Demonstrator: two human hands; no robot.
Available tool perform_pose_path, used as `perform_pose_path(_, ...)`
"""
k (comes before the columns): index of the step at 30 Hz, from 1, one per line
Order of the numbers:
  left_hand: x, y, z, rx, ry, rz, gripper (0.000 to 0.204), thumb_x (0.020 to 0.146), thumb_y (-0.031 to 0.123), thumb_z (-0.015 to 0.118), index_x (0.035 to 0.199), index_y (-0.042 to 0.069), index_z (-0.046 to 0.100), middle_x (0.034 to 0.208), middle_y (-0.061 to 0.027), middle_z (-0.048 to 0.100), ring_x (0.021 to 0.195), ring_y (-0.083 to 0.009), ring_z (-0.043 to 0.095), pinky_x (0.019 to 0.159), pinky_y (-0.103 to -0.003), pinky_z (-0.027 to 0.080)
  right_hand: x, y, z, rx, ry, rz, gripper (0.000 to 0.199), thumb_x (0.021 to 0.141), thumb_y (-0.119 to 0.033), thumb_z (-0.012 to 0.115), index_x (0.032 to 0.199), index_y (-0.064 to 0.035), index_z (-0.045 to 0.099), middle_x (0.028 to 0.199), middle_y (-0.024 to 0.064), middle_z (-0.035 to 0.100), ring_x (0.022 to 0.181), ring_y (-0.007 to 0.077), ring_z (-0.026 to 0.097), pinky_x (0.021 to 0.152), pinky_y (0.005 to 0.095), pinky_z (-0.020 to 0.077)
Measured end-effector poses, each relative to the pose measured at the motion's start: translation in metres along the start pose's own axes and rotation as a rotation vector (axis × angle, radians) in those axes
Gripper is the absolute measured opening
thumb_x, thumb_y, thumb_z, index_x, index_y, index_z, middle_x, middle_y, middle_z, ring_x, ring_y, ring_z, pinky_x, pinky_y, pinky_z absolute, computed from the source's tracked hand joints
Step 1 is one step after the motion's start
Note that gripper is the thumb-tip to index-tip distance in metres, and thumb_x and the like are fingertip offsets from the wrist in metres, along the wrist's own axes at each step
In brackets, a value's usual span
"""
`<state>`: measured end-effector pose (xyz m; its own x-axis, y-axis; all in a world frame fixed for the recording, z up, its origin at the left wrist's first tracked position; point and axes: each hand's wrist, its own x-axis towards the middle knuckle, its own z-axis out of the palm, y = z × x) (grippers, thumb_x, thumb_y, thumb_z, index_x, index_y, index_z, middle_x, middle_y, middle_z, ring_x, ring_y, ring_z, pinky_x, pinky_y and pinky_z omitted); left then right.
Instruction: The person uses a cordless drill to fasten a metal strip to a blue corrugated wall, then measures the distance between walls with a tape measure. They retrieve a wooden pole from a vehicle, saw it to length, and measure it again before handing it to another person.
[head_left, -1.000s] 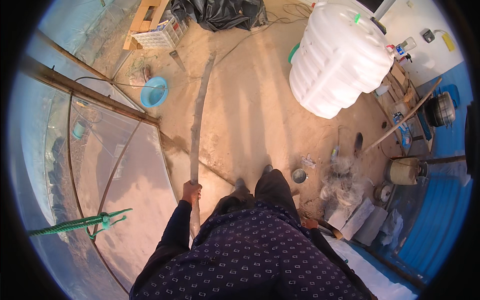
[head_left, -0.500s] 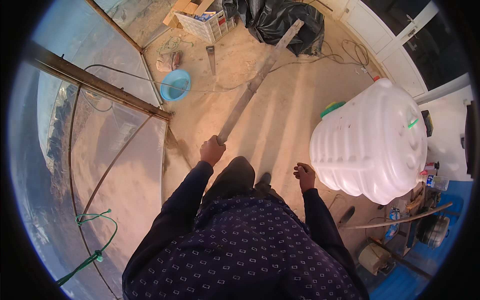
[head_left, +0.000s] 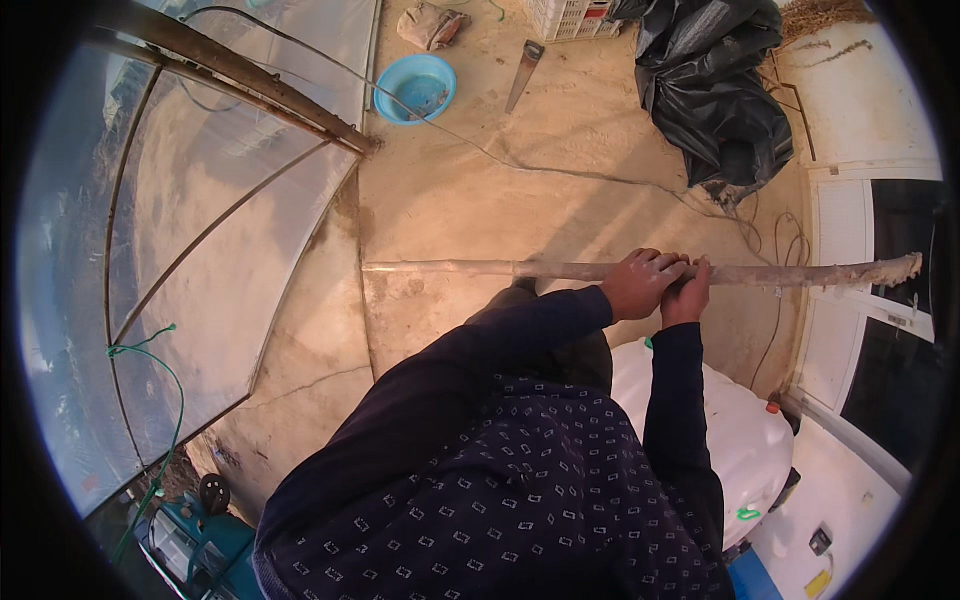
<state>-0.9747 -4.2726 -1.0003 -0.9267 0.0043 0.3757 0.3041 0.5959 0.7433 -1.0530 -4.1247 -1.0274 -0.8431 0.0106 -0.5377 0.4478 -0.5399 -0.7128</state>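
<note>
A long wooden pole (head_left: 570,270) lies level across the view in front of me. Its rough, pale-crusted end reaches to the right, by the white door, and its thinner end to the left. My left hand (head_left: 640,283) is closed over the pole right of its middle. Beside it my right hand (head_left: 687,294) grips the same stretch, so close that the two hands touch. The undersides of the fingers are partly hidden by the wood and by the hands.
Below my right forearm bulges a white plastic tank (head_left: 745,425). A black plastic sheet (head_left: 710,90) lies heaped at the far right. Farther off are a hand saw (head_left: 523,76), a blue basin (head_left: 416,90) and a crate (head_left: 570,18). A cable (head_left: 590,176) crosses the floor; clear sheeting stands left.
The pole has swung from pointing away to lying crosswise. My right hand, free before, now grips it beside my left. The view has turned right.
</note>
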Motion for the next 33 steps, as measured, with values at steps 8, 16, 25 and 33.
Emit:
perform_pose_path(8, 0.005, -0.165, -0.046, 0.109, -0.016, -0.474, 0.034, 0.084, 0.006, 0.062, 0.117, 0.003, 0.069, 0.123, -0.0153, 0.070, 0.119, -0.0368, 0.062, 0.105, -0.048, 0.047, 0.190, -0.157, -0.019, 0.000, 0.150, -0.284, 0.020, 0.104, -0.028, 0.056, 0.102, -0.0106, 0.047, 0.085, 0.0057, 0.056, 0.079, 0.0238, 0.059, 0.083, 0.0463, 0.0554)
perform_pose_path(16, 0.030, -0.304, -0.109, 0.297, 0.241, -1.166, 0.028, 0.086, 0.013, 0.061, 0.108, 0.006, 0.077, 0.103, -0.0232, 0.075, 0.101, -0.0392, 0.072, 0.091, -0.046, 0.056, 0.363, -0.240, -0.046, 0.206, 0.368, -0.359, 0.020, 0.101, -0.024, 0.055, 0.089, -0.0110, 0.046, 0.079, 0.0027, 0.050, 0.074, 0.0215, 0.054, 0.078, 0.0417, 0.0536)
perform_pose_path(25, 0.172, -0.358, -0.157, 0.459, 0.229, -1.124, 0.027, 0.086, 0.014, 0.062, 0.107, 0.007, 0.077, 0.101, -0.0206, 0.076, 0.100, -0.0389, 0.072, 0.089, -0.045, 0.056, 0.481, -0.244, -0.036, 0.167, 0.544, -0.386, 0.021, 0.101, -0.023, 0.051, 0.086, -0.0092, 0.045, 0.082, 0.0048, 0.053, 0.083, 0.0266, 0.059, 0.080, 0.0427, 0.0510)
perform_pose_path(33, 0.258, -0.446, -0.167, 0.519, -0.030, -1.118, 0.027, 0.084, 0.015, 0.063, 0.106, 0.008, 0.077, 0.102, -0.0201, 0.076, 0.101, -0.0398, 0.071, 0.090, -0.048, 0.055, 0.499, -0.235, 0.029, 0.185, 0.612, -0.522, 0.025, 0.100, -0.025, 0.053, 0.093, -0.0009, 0.053, 0.088, 0.0095, 0.058, 0.088, 0.0285, 0.061, 0.090, 0.0426, 0.0519)
